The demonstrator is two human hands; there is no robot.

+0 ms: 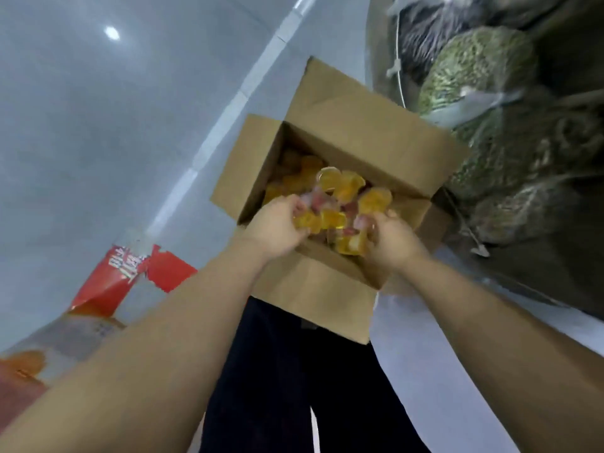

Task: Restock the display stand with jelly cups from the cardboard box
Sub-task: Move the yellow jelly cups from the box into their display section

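An open brown cardboard box (366, 138) stands on the pale floor ahead of me, its flaps spread outward. Inside lie several jelly cups (346, 188), mostly orange and yellow with some pink ones. My left hand (277, 223) reaches in at the box's near left side, fingers curled around yellow jelly cups. At the near right side, my right hand (392, 237) is closed around more cups. Both hands hold a shared heap of cups between them, just above the box's near wall.
A red and white printed display stand or carton (124, 276) sits at the lower left. Clear bags of green and dark dried goods (483, 73) are stacked to the right of the box. My dark trousers (294, 387) are below the box.
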